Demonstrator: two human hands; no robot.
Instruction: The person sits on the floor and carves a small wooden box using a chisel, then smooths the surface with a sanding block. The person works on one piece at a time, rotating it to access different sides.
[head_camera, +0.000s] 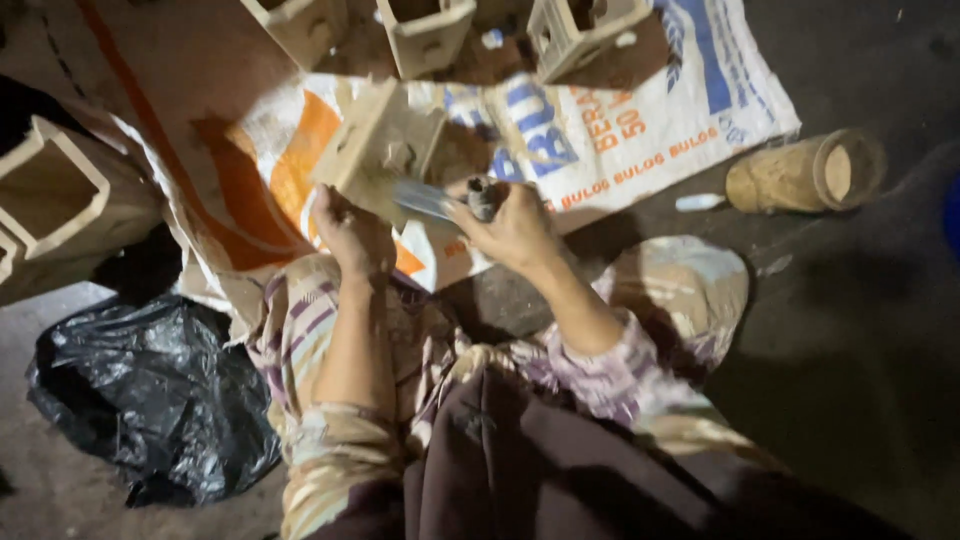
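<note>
Gripping: left hand (345, 230) — fingers wrapped round the lower edge of a pale clay block (380, 145), tilted above the lap.
Right hand (510, 225): fingers closed on a dark-handled tool (484, 197), its blurred blade lying against the block.
Underneath: printed woven sack (620, 130) spread on the floor.
Around: hollow clay moulds (425, 30) above, black plastic bag (150, 400) at left, clay-caked cylinder (800, 172) at right.

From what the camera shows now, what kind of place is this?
Probably an informal floor workshop for moulded clay or wooden pieces. Square hollow blocks stand on a spread woven sack, and the left hand holds one such block.
</note>
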